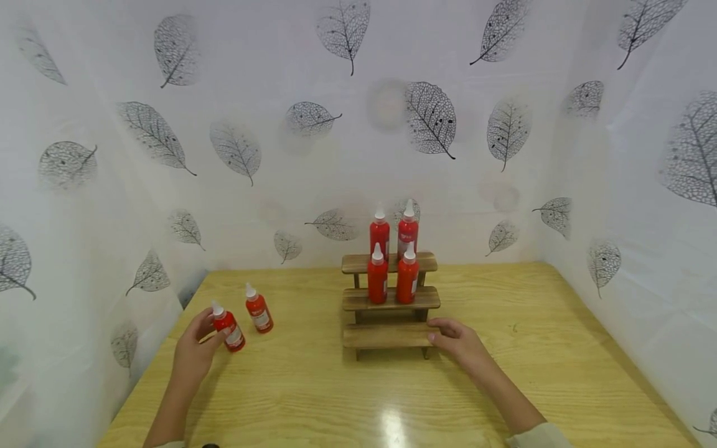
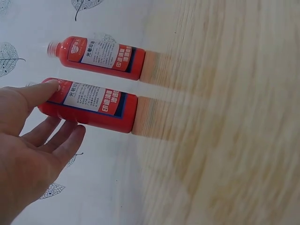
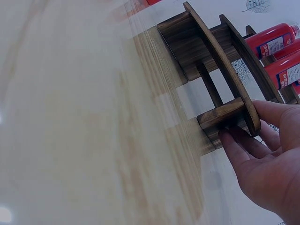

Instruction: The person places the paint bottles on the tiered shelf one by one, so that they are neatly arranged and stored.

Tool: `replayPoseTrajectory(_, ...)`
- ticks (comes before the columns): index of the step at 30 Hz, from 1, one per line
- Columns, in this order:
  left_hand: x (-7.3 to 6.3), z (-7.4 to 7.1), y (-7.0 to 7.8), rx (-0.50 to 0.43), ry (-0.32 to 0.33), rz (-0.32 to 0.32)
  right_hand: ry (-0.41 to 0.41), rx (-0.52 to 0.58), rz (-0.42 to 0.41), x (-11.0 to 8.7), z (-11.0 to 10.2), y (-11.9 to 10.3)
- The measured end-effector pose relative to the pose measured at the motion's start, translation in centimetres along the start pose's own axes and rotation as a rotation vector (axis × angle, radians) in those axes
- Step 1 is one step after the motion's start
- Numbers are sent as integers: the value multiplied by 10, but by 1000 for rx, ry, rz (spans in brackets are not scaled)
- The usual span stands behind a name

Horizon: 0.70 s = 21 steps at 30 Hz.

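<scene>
At the table's left, my left hand [image 1: 193, 348] holds a red stamp ink bottle [image 1: 229, 330] between thumb and fingers near its top; the bottle stands upright. The thumb lies over the label's upper end in the left wrist view, where the bottle [image 2: 101, 105] shows printed text. Beside it, a second red ink bottle [image 1: 259, 313] stands untouched. My right hand [image 1: 459, 345] grips the right end of the lowest step of a three-step wooden stand [image 1: 386, 336]. Its fingers reach under that step [image 3: 222, 112] in the right wrist view.
Two red bottles [image 1: 378, 280] stand on the stand's middle step and two more [image 1: 407, 231] on its top step. The wooden table [image 1: 313, 398] meets a leaf-patterned curtain [image 1: 269, 205] at the back and both sides.
</scene>
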<state>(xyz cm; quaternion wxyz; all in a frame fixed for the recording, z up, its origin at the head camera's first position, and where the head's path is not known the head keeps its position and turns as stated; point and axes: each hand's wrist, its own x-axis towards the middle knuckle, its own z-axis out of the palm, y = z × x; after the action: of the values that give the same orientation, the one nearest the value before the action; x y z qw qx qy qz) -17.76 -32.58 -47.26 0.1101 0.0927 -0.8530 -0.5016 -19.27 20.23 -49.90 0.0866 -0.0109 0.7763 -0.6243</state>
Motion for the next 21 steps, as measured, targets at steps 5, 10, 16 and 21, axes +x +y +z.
replayPoseTrajectory(5, 0, 1, 1, 1, 17, 5, -8, -12, -10, 0, -1, 0)
replayPoseTrajectory(10, -3, -2, 6, 23, 59, 38, -15, -15, -15, -1, -1, -1)
replayPoseTrajectory(16, -9, -8, 23, -1, 122, 97, -10, 3, -6, -1, -2, 2)
replayPoseTrajectory(21, -14, -11, 41, -37, 112, 98, -17, 6, -7, 1, -3, 3)
